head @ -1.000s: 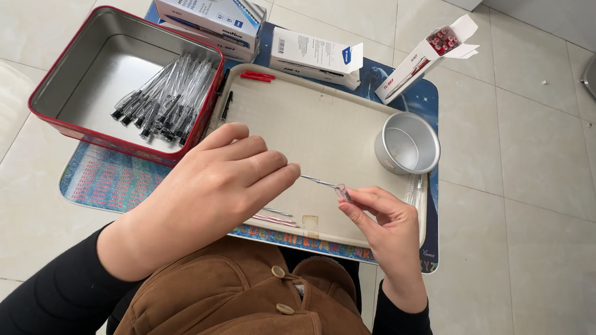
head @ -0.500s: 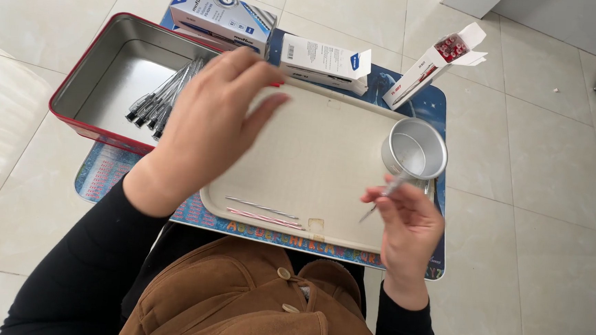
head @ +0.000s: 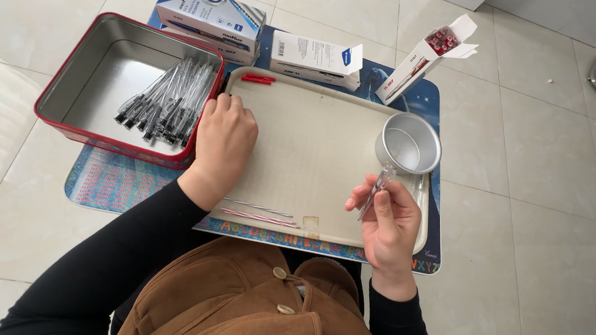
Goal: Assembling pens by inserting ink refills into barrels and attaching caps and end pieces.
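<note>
Left hand (head: 225,134) dropped, now curled at tin (head: 62,84) edge; right hand (head: 389,218) still pinching clear pen barrel (head: 377,191)

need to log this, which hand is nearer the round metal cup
Right. The right hand holds a clear pen barrel just below the cup; the left hand is across the tray by the red tin.

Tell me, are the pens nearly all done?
Looks partway. Done: many pens lie piled in the red tin. In hand: the right hand holds a clear pen tube near the small metal cup, while the left hand reaches to the tin's edge. Left: thin refills wait on the tray.
</note>
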